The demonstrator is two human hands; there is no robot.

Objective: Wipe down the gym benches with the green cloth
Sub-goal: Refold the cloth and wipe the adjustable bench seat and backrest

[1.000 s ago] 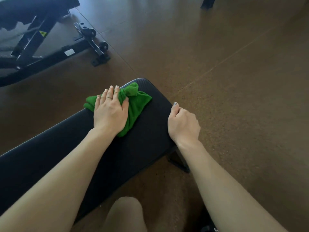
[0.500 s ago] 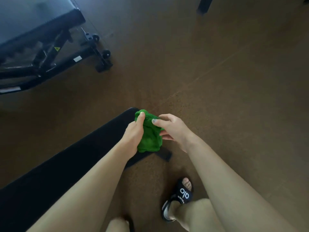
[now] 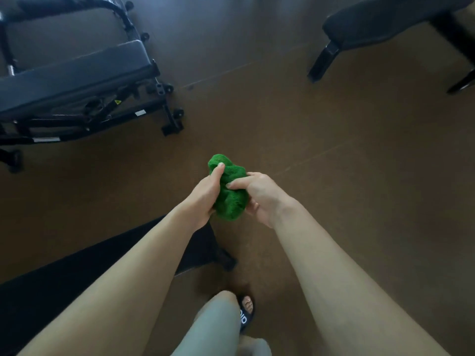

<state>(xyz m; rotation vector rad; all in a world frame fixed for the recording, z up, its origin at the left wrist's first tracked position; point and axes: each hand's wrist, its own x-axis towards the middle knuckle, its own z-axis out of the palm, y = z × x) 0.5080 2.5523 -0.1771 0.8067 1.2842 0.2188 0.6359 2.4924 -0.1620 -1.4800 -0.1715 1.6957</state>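
Note:
The green cloth (image 3: 228, 194) is bunched into a ball in mid-air above the brown floor. My left hand (image 3: 203, 199) grips its left side with the thumb on top. My right hand (image 3: 259, 196) pinches its right side. A flat black bench (image 3: 51, 286) runs from the lower left under my left forearm, its end just below my hands. A second padded bench (image 3: 77, 73) on a black wheeled frame stands at the upper left. A third dark bench (image 3: 380, 24) with splayed legs is at the upper right.
Brown rubber floor (image 3: 334, 163) stretches open between the three benches. My knee and a foot in a black slide sandal (image 3: 245, 314) show at the bottom centre, beside the near bench's foot (image 3: 226, 260).
The cloth has come off the near bench and both hands now hold it bunched in the air. The view has risen and shifted forward, bringing the two far benches into sight.

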